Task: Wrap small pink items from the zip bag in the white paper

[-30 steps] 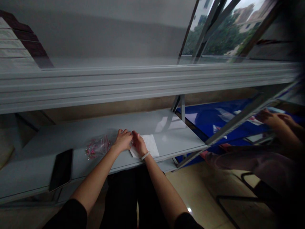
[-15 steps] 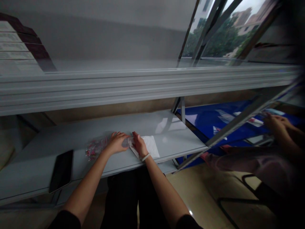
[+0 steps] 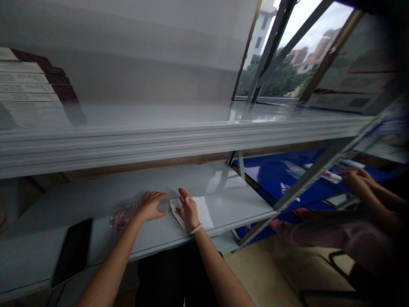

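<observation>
On our left the phone [image 3: 72,251] lies dark on the grey steel shelf [image 3: 191,181], well apart from our hands. Next comes the clear bag [image 3: 123,216] of small pink pieces, flat on the shelf, and our left hand [image 3: 149,207] sits just beside it, open, fingers spread, gripping nothing we can see. A clear plastic strip [image 3: 164,206] lies between our hands; we cannot tell whether it belongs to the bag. Our right hand [image 3: 189,209] is open too, fingers lifted, its heel on the white paper [image 3: 200,212], which has a red mark [image 3: 178,212] near its edge. Thin film like this slides easily, so a light, flat touch serves us better than a pinch. Further right, a co-worker's hands [image 3: 359,184] rest over a blue sheet [image 3: 281,168].
</observation>
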A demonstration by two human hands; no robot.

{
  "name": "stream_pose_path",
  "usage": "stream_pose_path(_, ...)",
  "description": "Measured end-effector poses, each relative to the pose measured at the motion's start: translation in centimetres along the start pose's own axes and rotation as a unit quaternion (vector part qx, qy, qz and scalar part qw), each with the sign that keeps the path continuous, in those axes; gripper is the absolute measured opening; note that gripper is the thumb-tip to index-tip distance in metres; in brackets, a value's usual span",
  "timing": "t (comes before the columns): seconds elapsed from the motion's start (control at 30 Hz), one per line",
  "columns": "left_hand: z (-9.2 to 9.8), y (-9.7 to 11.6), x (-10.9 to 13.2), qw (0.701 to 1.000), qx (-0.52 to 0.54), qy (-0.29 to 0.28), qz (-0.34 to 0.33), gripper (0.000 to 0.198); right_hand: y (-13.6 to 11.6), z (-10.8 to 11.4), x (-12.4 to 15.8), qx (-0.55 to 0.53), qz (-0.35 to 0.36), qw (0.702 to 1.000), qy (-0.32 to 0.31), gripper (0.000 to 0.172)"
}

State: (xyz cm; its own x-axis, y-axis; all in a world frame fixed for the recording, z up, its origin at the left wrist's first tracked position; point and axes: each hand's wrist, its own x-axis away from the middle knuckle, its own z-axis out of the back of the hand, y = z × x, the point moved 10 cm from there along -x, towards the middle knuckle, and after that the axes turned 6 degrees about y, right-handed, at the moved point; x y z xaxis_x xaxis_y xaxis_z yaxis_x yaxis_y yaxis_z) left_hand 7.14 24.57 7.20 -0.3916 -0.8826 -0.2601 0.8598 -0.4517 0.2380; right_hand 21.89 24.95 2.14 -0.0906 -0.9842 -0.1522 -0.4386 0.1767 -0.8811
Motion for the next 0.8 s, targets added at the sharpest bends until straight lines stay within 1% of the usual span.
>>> stream_pose_path(0.07,1.1,-0.6,1.2,1.0,-0.002,0.021,0.01,0.065,-1.9,-0.4,0.5,0.037,0.032,0.999,0.011,0.044)
stream_pose_path(0.1,1.9,-1.1,2.3,0.999,-0.004,0.042,0.022,0.062,-2.7,-1.1,1.0,0.067,0.045,0.997,0.01,0.04)
stream_pose_path(0.13,2.7,-1.8,3.8,0.997,-0.007,0.066,0.038,0.057,-3.2,-2.2,1.7,0.103,0.054,0.993,-0.001,0.037)
stream_pose_path(0.2,4.7,-3.3,7.6,0.984,-0.015,0.152,0.087,0.04,-3.5,-5.4,3.5,0.18,0.075,0.979,-0.053,0.032)
stream_pose_path(0.23,5.3,-3.9,9.8,0.977,-0.024,0.181,0.112,0.033,-3.3,-7.5,4.6,0.221,0.089,0.966,-0.096,0.031)
stream_pose_path(0.27,5.5,-4.4,11.9,0.97,-0.034,0.2,0.135,0.03,-2.7,-9.6,5.9,0.265,0.107,0.948,-0.142,0.032)
stream_pose_path(0.33,5.1,-4.5,15.1,0.968,-0.051,0.195,0.149,0.029,-1.1,-13.1,8.3,0.355,0.145,0.898,-0.215,0.036)
stream_pose_path(0.37,4.6,-4.3,16.2,0.97,-0.058,0.184,0.145,0.029,-0.3,-14.3,9.2,0.399,0.163,0.873,-0.23,0.037)
stream_pose_path(0.4,4.1,-4.1,17.0,0.973,-0.065,0.172,0.139,0.03,0.5,-14.9,9.9,0.437,0.176,0.851,-0.231,0.038)
stream_pose_path(0.47,3.4,-3.5,18.0,0.976,-0.081,0.16,0.128,0.031,1.6,-15.3,10.7,0.491,0.187,0.823,-0.215,0.035)
stream_pose_path(0.5,3.2,-3.2,18.3,0.975,-0.088,0.161,0.123,0.032,1.9,-15.2,10.9,0.504,0.186,0.819,-0.203,0.033)
stream_pose_path(0.57,3.0,-2.5,18.8,0.973,-0.101,0.177,0.107,0.033,2.1,-14.4,10.9,0.513,0.173,0.825,-0.164,0.029)
stream_pose_path(0.67,3.0,-1.3,19.7,0.969,-0.111,0.208,0.075,0.036,1.8,-12.7,10.4,0.52,0.135,0.839,-0.087,0.022)
stream_pose_path(0.73,2.8,-0.5,20.3,0.966,-0.111,0.225,0.062,0.039,1.9,-12.3,10.1,0.536,0.11,0.835,-0.061,0.018)
stream_pose_path(0.8,2.7,-0.1,20.9,0.962,-0.108,0.243,0.06,0.041,2.1,-12.4,9.8,0.564,0.089,0.82,-0.051,0.019)
